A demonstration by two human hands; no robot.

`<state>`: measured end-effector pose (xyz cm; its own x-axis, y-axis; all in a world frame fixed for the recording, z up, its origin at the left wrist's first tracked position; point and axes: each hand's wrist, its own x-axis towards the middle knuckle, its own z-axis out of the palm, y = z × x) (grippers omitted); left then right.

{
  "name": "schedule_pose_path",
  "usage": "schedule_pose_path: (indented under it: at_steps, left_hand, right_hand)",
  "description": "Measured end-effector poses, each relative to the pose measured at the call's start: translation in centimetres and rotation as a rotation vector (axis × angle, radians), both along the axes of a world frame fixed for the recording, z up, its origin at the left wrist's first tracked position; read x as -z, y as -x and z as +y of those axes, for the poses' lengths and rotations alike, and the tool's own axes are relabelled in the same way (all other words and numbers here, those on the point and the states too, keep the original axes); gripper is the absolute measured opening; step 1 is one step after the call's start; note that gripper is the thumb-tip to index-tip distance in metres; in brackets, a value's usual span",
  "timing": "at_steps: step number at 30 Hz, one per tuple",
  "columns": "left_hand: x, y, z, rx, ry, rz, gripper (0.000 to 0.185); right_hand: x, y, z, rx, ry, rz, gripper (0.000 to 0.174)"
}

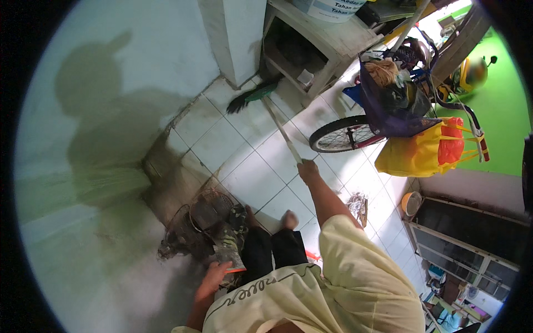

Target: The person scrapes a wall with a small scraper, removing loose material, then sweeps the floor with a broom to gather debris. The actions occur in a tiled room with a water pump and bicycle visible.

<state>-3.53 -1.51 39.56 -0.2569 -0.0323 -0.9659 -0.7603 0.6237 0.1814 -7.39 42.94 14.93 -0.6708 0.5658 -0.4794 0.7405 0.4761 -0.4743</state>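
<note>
My right hand [308,171] is closed around the upper end of a broom's pale handle [283,131]. The broom's head has a green base [260,92] and dark bristles [238,103], and it lies on the white floor tiles beside a cabinet. My left hand [214,275] is low at my left side, its fingertips at the orange rim of a grey-green boot-like item [229,249]. Whether the fingers grip that item or only touch it, I cannot tell. Next to it is a dark wire-rimmed basket [211,210] amid dusty clutter.
A bicycle wheel [347,134] and a yellow bag [410,154] hanging from the handlebar stand at right. A worn cabinet [300,62] bears a bucket [329,8]. Swept debris [357,205] and an orange bowl [411,203] are on the floor. Farther off at lower right is a person [452,318].
</note>
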Motion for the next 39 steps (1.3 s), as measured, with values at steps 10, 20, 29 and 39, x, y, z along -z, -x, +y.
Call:
schedule_pose_path:
  at_steps: [10,20,29,39]
  left_hand:
    - [-0.6,-4.7,6.8,-0.128,-0.257,-0.113,0.039]
    - [-2.8,-6.9,12.5,-0.071,-0.179,-0.152,0.061]
    - [-1.2,-9.9,11.0,-0.112,-0.103,-0.050,0.054]
    - [-3.4,-8.8,14.3,0.053,-0.156,0.003,0.068]
  right_hand:
    - [-22.8,-31.1,-1.6,0.176,0.361,-0.572,0.035]
    - [-7.1,-16.7,4.5,-0.266,-0.039,0.134,0.031]
    - [-7.1,-33.0,3.7,-0.374,0.054,-0.191,0.031]
    - [-31.8,-44.5,5.1,-0.109,0.228,-0.397,0.027]
